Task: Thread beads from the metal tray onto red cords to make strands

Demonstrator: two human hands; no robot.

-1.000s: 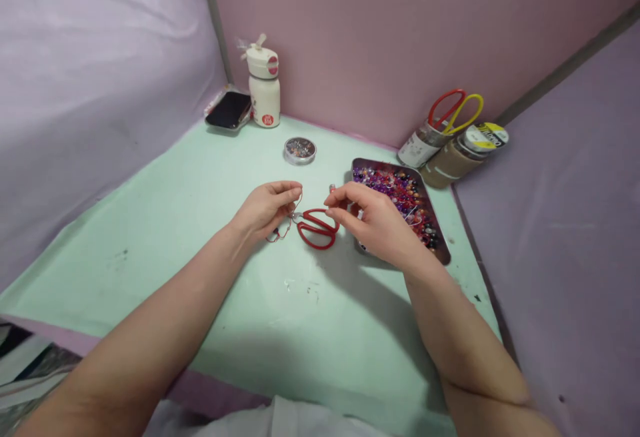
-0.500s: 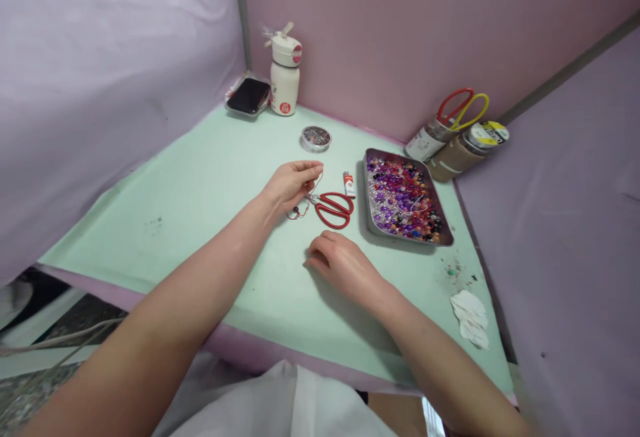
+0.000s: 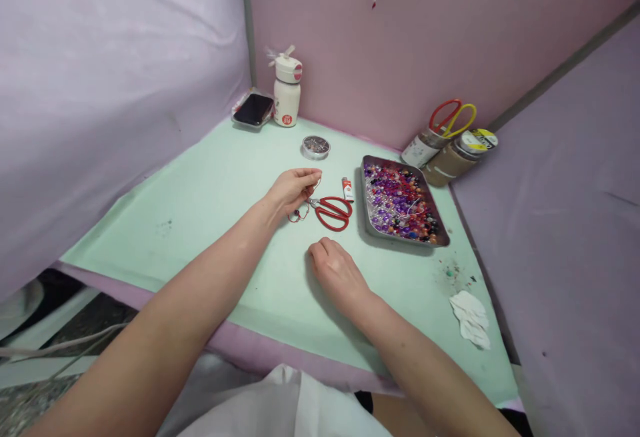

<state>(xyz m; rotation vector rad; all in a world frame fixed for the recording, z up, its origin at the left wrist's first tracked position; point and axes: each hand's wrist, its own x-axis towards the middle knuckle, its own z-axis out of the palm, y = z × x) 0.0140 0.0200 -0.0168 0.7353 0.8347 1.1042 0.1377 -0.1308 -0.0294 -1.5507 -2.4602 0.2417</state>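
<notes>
Between its thumb and finger, my left hand point(image 3: 296, 188) pinches a thin reddish cord whose lower part loops on the table with a dark bead point(image 3: 297, 213) on it. Just right of that hand lie scissors point(image 3: 334, 213) with red handles, their blades partly hidden by it. My right hand point(image 3: 336, 270) rests on the green tabletop below the scissors, its fingers curled under. Whether anything is in those fingers is hidden from me. A red and white lighter point(image 3: 347, 189) lies above the scissors.
A metal tray point(image 3: 365, 200) of mixed beads stands at the right. Behind it are a tin with scissors point(image 3: 421, 148) and a brown jar point(image 3: 450, 161). Farther back stand a round clear case point(image 3: 316, 148), a white bottle point(image 3: 287, 98) and a phone point(image 3: 254, 110). Crumpled tissue point(image 3: 471, 319) lies front right.
My right hand has turned and curled its fingers further under, staying near the same spot. My left hand keeps its pinch on the cord. The camera view has shifted slightly.
</notes>
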